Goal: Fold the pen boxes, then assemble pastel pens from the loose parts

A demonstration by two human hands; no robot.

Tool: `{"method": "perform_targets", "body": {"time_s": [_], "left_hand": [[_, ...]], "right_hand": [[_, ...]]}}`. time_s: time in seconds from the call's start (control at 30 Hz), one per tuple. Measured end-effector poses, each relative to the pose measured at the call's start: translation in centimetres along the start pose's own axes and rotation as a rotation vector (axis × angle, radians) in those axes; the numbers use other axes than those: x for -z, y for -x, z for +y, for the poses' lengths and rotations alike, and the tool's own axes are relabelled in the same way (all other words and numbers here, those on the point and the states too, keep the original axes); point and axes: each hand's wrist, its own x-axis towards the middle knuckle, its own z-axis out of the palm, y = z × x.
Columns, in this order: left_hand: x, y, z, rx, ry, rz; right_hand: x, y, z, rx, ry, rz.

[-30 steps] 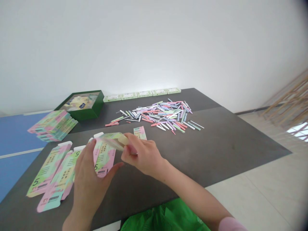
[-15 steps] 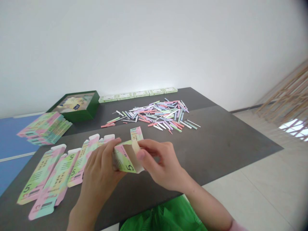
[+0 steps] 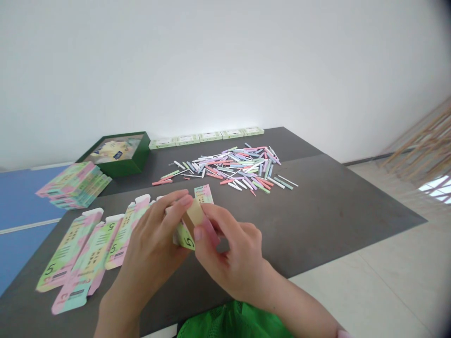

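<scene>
Left hand, right hand closed around folded carton, printed 5 showing

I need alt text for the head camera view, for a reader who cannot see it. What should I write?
A left hand and right hand hold a partly folded pastel carton over a dark table. Flat cartons lie to the left; beyond are scattered pastel sticks, a carton stack and a green box.

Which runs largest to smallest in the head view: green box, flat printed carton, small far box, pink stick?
Flat printed carton, green box, small far box, pink stick; nearness may inflate the carton.
</scene>
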Motion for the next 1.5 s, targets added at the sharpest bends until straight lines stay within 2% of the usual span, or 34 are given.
{"method": "perform_targets", "body": {"time_s": [0.23,0.4,0.5,0.67,0.77,0.87,0.93,1.03,1.13,1.27,1.43,1.5], "left_hand": [[-0.4,0.4,-0.1,0.101,0.020,0.054],[0.0,-0.3,0.5,0.293,0.103,0.029],[0.2,-0.6,0.8,0.346,0.115,0.003],[0.0,-0.8,0.9,0.243,0.081,0.021],[0.0,-0.9,0.8,0.207,0.030,-0.005],[0.0,-0.8,0.8,0.195,-0.020,-0.040],[0.0,-0.8,0.7,0.184,-0.026,-0.056],[0.0,-0.6,0.5,0.185,-0.050,-0.062],[-0.2,-0.6,0.4,0.183,-0.075,-0.042],[-0.4,-0.5,0.4,0.132,-0.086,-0.024],[-0.4,-0.3,0.6,0.093,-0.138,-0.018],[-0.3,-0.3,0.6,0.095,-0.170,-0.001]], "right_hand": [[-0.5,0.2,0.6,-0.182,-0.239,0.015],[0.6,0.2,0.9,-0.167,-0.565,-0.145],[0.8,0.2,0.9,-0.192,-0.623,-0.154],[-0.1,-0.1,0.4,-0.303,-0.622,-0.001],[-0.2,-0.4,0.3,-0.356,-0.532,0.021],[0.8,-0.7,0.6,-0.384,-0.481,-0.059],[2.0,-0.8,0.8,-0.358,-0.483,-0.161],[3.7,-1.3,1.4,-0.317,-0.584,-0.292],[3.8,-2.0,1.7,-0.369,-0.686,-0.299],[2.0,-2.3,1.3,-0.402,-0.555,-0.197],[0.4,-1.4,-0.1,-0.177,-0.034,0.027],[0.0,-1.2,-0.3,-0.112,0.107,0.098]]}}
